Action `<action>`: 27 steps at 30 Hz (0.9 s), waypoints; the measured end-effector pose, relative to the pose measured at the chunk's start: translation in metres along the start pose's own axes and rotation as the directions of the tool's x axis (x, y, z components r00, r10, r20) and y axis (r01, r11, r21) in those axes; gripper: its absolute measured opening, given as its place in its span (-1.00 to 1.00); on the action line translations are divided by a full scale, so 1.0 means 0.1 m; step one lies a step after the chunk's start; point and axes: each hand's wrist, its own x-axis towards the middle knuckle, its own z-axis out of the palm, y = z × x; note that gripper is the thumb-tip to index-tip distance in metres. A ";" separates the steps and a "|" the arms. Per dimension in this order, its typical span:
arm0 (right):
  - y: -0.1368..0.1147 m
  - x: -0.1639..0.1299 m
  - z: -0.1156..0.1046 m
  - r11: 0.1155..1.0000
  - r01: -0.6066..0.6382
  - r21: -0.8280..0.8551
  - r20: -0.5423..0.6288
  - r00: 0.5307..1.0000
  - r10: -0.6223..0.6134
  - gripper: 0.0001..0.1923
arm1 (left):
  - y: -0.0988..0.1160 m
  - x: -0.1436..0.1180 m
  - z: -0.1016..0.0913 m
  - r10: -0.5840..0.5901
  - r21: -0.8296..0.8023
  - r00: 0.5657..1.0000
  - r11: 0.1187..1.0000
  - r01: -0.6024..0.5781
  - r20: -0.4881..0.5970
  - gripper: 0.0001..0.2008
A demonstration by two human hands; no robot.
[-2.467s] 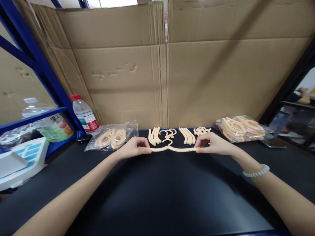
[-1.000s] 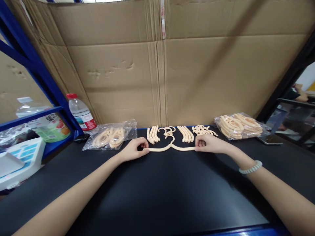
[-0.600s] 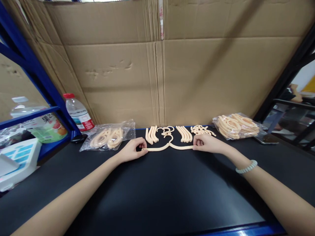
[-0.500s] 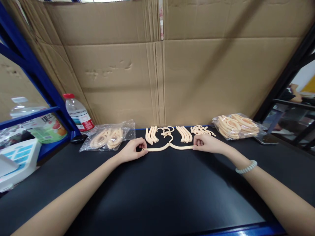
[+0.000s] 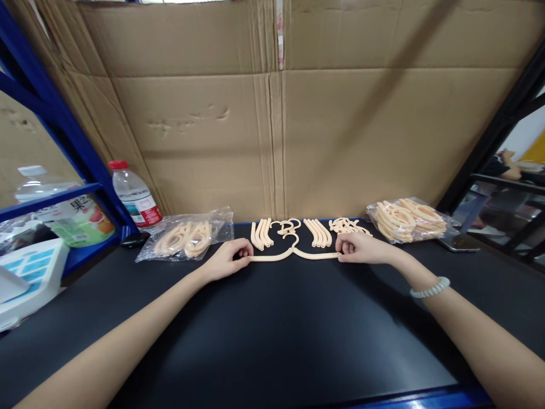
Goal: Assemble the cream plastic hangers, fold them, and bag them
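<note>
Hands barely shifted, left hand (image 5: 227, 258) & right hand (image 5: 361, 248) pinching hanger (image 5: 293, 253) ends.

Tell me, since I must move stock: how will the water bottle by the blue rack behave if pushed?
The water bottle stands tall and narrow, so it probably tips easily. Once down, its round body would likely roll on the black table.

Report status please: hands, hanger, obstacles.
Left hand and right hand pinch the beige hanger ends. Hanger flat on black table. Loose hanger parts directly behind.
</note>
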 end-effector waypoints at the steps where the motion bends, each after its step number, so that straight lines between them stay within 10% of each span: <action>1: 0.01 -0.01 -0.02 1.000 0.001 0.007 0.013 1.000 -0.001 -0.81 | 0.00 0.00 -0.01 -0.006 -0.005 1.000 1.000 0.006 0.001 -0.86; 27: 0.12 0.02 -0.05 1.000 -0.017 -0.003 0.015 1.000 0.017 -0.85 | -0.17 0.03 0.08 0.097 0.126 0.974 0.989 -0.072 -0.207 -0.78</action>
